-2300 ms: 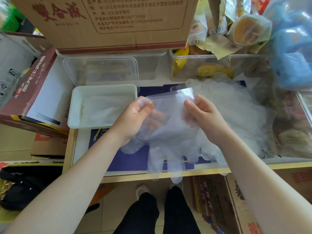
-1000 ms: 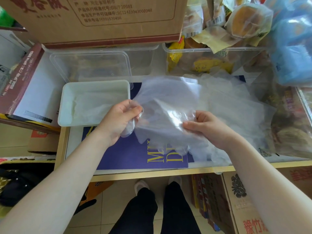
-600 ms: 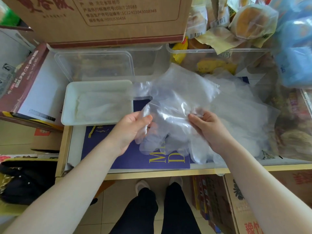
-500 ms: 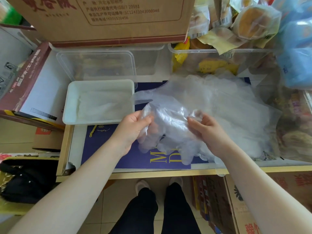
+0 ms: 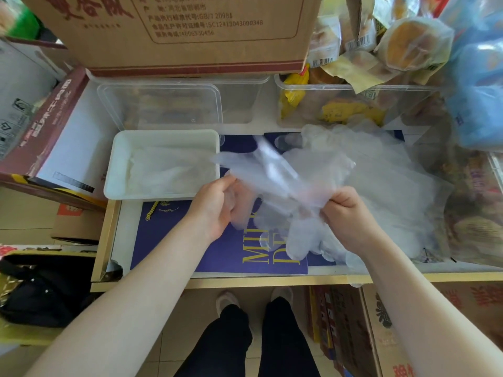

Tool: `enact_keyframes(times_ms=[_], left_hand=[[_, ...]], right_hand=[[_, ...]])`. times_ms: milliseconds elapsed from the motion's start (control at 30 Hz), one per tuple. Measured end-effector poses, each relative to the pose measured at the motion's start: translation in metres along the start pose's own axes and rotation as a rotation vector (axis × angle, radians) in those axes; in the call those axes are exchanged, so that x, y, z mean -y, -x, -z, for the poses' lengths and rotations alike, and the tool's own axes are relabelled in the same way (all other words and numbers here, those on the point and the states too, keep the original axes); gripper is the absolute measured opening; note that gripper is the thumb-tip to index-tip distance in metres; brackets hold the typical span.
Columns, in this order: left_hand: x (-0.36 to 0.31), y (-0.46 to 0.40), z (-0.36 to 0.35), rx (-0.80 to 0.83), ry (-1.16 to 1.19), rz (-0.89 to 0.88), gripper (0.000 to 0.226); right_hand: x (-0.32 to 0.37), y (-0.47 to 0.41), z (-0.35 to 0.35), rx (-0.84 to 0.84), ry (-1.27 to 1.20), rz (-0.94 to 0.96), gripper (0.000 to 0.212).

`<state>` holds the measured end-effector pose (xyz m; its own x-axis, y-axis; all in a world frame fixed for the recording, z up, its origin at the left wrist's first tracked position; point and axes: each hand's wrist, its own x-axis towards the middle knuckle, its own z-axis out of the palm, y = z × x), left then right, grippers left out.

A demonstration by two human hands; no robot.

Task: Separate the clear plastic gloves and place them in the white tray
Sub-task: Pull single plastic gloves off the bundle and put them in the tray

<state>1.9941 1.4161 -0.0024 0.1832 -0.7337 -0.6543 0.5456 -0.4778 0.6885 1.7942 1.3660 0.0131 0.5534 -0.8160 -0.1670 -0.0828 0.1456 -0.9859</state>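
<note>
Head view: left hand [image 5: 217, 202] pinches one glove [image 5: 261, 170], stretched crosswise from right hand [image 5: 345, 210] gripping the glove pile [image 5: 381, 186]; white tray [image 5: 119, 164] lies just left, nearer left hand.

Clear gloves [image 5: 386, 186], white tray [image 5: 119, 148]

The cardboard box [image 5: 174, 31] behind the white tray [image 5: 119, 164] reads "GB/T 20981" and "SC12413043000348"; the blue book [image 5: 217, 251] beside the tray shows yellow "MI" and "D".
</note>
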Motion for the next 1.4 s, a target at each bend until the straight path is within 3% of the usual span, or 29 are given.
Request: enact_keyframes(times_ms=[67,133,267,433,500,533,600,633,700,833,1000,1067,1200,1233,1300,1400], left_hand=[[-0.001,0.009,0.007,0.036,-0.065,-0.016,0.019],[-0.002,0.009,0.005,0.051,-0.056,0.017,0.029],[-0.005,0.009,0.005,0.05,0.171,0.001,0.076],[-0.005,0.015,0.011,0.205,0.172,-0.038,0.097],[-0.002,0.015,0.012,0.26,0.098,-0.094,0.084],[0.0,0.014,0.01,0.245,0.032,-0.139,0.065],[0.005,0.009,0.008,0.045,-0.05,-0.221,0.019],[0.005,0.008,0.007,-0.043,-0.077,-0.267,0.014],[0.003,0.009,0.005,-0.096,-0.115,-0.329,0.013],[-0.003,0.013,0.002,-0.055,-0.278,-0.389,0.012],[-0.007,0.02,-0.004,0.017,-0.342,-0.421,0.012],[-0.009,0.024,-0.005,0.009,-0.327,-0.437,0.009],[-0.012,0.025,-0.003,-0.015,-0.28,-0.431,0.003],[-0.012,0.024,-0.002,-0.031,-0.257,-0.436,0.004],[-0.011,0.021,0.003,-0.108,-0.293,-0.497,0.029],[-0.005,0.02,0.013,-0.335,-0.676,-0.807,0.072]], right_hand=[[0.002,0.0,0.002,0.086,0.129,0.06,0.066],[0.0,0.0,0.003,0.122,0.277,0.081,0.07],[-0.004,0.003,0.008,0.083,0.405,0.098,0.047],[-0.003,0.007,0.011,0.067,0.481,0.135,0.034],[-0.001,0.009,0.008,0.013,0.489,0.199,0.034],[-0.002,0.009,0.007,-0.026,0.502,0.221,0.035],[-0.006,0.008,0.005,-0.09,0.534,0.199,0.027],[-0.009,0.008,0.003,-0.114,0.55,0.156,0.019],[-0.014,0.007,0.003,-0.149,0.587,0.034,0.02],[-0.009,0.001,0.002,-0.061,0.525,-0.12,0.052],[0.01,-0.014,-0.017,0.068,0.506,0.001,0.018],[0.013,-0.015,-0.024,0.1,0.476,0.022,0.014],[0.008,-0.014,-0.03,0.154,0.538,-0.003,0.027],[0.008,-0.014,-0.03,0.153,0.526,-0.024,0.024],[0.008,-0.013,-0.029,0.136,0.452,-0.062,0.016],[0.007,-0.012,-0.029,0.063,0.305,-0.145,0.024]])
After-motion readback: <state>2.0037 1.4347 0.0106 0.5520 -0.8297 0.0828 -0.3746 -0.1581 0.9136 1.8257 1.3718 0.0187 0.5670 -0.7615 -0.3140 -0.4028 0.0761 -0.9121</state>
